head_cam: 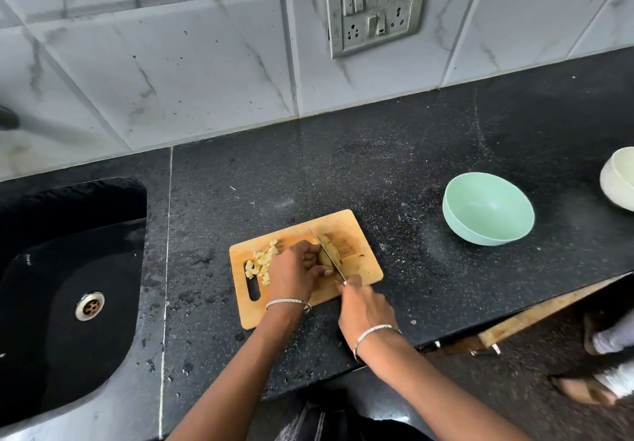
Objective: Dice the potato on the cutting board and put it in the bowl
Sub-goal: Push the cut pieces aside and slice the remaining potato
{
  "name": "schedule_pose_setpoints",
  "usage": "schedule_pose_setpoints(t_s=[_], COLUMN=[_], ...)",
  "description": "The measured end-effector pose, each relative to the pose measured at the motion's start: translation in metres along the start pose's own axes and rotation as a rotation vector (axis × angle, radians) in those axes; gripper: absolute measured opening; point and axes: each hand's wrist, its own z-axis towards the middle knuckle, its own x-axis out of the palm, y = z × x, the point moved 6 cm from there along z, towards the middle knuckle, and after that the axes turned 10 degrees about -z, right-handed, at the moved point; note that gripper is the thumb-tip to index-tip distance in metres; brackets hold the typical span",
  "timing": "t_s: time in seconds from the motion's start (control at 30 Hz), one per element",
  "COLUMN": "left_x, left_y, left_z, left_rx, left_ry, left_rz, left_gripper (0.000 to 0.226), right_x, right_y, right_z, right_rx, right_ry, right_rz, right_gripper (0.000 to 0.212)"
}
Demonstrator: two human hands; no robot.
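A wooden cutting board (356, 224) lies on the black counter. On it my left hand (295, 274) presses down on a pale yellow potato piece (330, 252). My right hand (365, 310) grips a knife (327, 255) whose blade stands across the potato, right beside my left fingertips. A heap of small potato cubes (261, 262) sits on the left part of the board, near its handle slot. A mint green bowl (487, 209) stands empty on the counter to the right of the board.
A black sink (68, 286) with a metal drain lies at the left. A cream bowl (619, 178) sits at the right edge. The tiled wall with a socket panel (375, 8) runs behind. Another person's sandalled feet (597, 368) stand at the lower right.
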Motion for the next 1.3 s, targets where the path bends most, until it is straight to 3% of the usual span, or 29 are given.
schedule_pose_setpoints(t_s=[0.2,0.5,0.8,1.3], left_x=[0.0,-0.001,-0.002,-0.003], left_y=[-0.002,0.002,0.0,0.005], left_z=[-0.003,-0.007,-0.01,-0.01], left_rx=[0.018,0.005,-0.027,-0.022], left_ry=[-0.003,0.008,0.008,-0.007], left_rz=[0.003,-0.06,-0.102,-0.106], left_gripper=[0.03,0.029,0.026,0.024], right_x=[0.004,0.012,-0.018,-0.008], right_y=[0.002,-0.041,-0.03,-0.02], right_z=[0.012,-0.062,-0.053,-0.043], right_rx=[-0.011,-0.014,-0.033,-0.066], right_ry=[0.006,0.045,-0.116,-0.166], right_rz=[0.02,0.039,0.042,-0.037], right_gripper=[0.03,0.034,0.035,0.034])
